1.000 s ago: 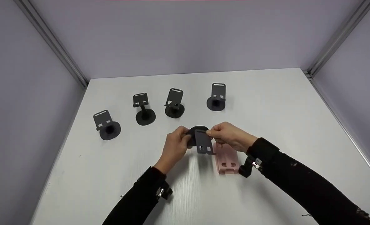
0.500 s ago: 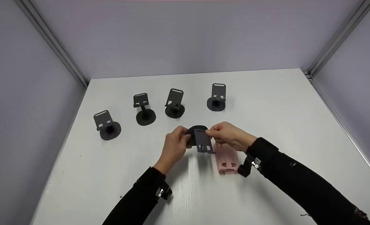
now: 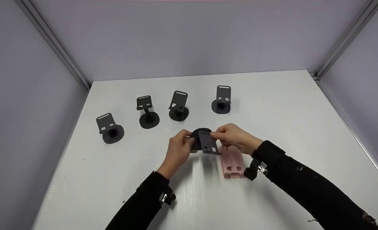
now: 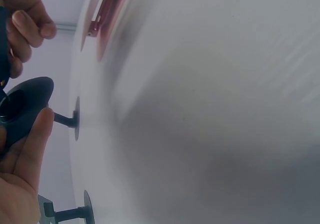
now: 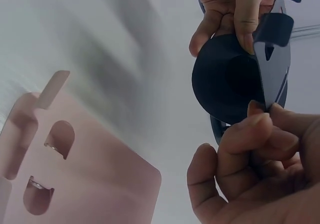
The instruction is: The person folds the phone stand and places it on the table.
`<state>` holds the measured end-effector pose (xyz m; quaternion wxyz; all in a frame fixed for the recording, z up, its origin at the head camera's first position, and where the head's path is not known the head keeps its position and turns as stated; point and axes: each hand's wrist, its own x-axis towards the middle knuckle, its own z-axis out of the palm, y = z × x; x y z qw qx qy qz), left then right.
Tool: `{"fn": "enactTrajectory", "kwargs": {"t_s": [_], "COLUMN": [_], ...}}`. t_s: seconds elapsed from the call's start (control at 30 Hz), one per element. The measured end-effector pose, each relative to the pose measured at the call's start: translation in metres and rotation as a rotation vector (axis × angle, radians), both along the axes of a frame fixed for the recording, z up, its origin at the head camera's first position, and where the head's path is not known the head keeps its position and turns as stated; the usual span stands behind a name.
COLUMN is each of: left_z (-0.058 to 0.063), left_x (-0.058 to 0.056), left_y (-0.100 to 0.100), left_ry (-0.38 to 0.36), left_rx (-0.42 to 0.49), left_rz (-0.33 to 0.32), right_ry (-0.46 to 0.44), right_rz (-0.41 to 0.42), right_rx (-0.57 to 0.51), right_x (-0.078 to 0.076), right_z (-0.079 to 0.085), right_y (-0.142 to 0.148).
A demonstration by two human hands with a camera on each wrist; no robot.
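Observation:
A dark grey phone stand (image 3: 209, 143) with a round base is held up over the white table between both hands. My left hand (image 3: 178, 148) grips the base (image 5: 220, 78) at its rim, thumb on top. With thumb and forefinger, my right hand (image 3: 235, 137) pinches the slotted end of the stand's plate. The plate's hooked lip (image 5: 274, 29) shows in the right wrist view, at the end away from the right hand. Below the right hand, a pink phone stand (image 3: 232, 163) lies folded on the table, its upper end partly covered.
Several dark phone stands stand upright along the back of the table: one at the far left (image 3: 112, 133), two in the middle (image 3: 149, 119) and one right of centre (image 3: 223, 93). Pale partition walls (image 3: 189, 38) enclose the back and sides.
The plate of the held stand has tilted slightly, its lipped end moving a little up and to the right. Both hands stay almost where they were, holding the same parts.

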<state>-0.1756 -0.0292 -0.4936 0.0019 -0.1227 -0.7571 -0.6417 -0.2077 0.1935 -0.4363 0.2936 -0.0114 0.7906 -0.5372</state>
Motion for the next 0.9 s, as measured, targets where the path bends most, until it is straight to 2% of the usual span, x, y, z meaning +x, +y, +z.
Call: {"fn": "enactTrajectory", "kwargs": {"t_s": [0.2,0.4,0.63,0.9], "left_z": [0.001,0.003,0.002,0.001], "left_x": [0.000,-0.001,-0.003,-0.006], "left_y": [0.001,0.001,-0.001,-0.004], "left_ry": [-0.087,-0.170,-0.228,-0.315], "left_rx": [0.079,0.119,0.132,0.152], "left_rz": [-0.005,0.025,0.082,0.135], "right_ry": [0.063,0.193,0.341,0.442], "right_rz": [-0.015,-0.006,0.050,0.149], "right_rx": [0.025,0.053,0.103,0.138], "right_x": [0.002,0.004,0.007,0.009], "right_z": [0.006,0.014,0.023,0.027], "right_y": [-0.002,-0.003,-0.005,-0.009]}}
